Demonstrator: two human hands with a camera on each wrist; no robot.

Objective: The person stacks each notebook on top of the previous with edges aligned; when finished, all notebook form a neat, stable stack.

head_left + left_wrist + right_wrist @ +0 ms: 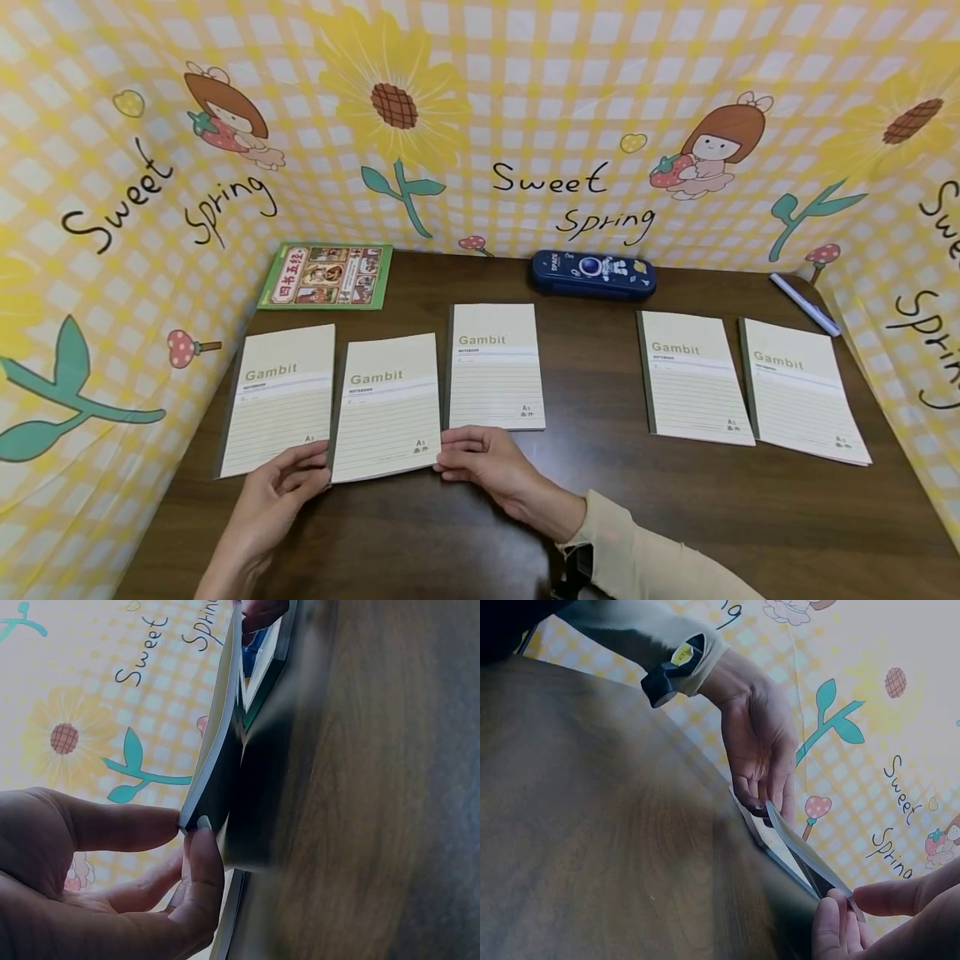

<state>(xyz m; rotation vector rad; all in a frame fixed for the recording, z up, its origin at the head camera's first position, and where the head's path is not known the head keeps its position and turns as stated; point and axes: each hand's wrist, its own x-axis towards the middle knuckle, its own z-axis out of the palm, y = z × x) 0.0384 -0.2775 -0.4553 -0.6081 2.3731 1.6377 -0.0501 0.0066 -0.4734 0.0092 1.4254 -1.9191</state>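
Observation:
A cream Gambit notebook [386,408] with a dark spine is held by both hands at its lower corners. My left hand [273,500] grips the lower left corner. In the left wrist view, thumb and fingers of the left hand [142,877] pinch the notebook [214,739], which stands off the dark tabletop. My right hand [502,471] pinches the lower right corner; the right wrist view shows the right hand [892,907] there, with the left hand [757,735] across from it. Another Gambit notebook [281,400] lies just left of the held one, and a third [492,367] lies right of it.
Two more Gambit notebooks, one [693,379] beside the other [802,392], lie on the right of the brown table [600,500]. Along the back are a green-edged book [326,275], a blue pencil case [592,275] and a pale pen [805,304]. Checked cloth walls surround the table.

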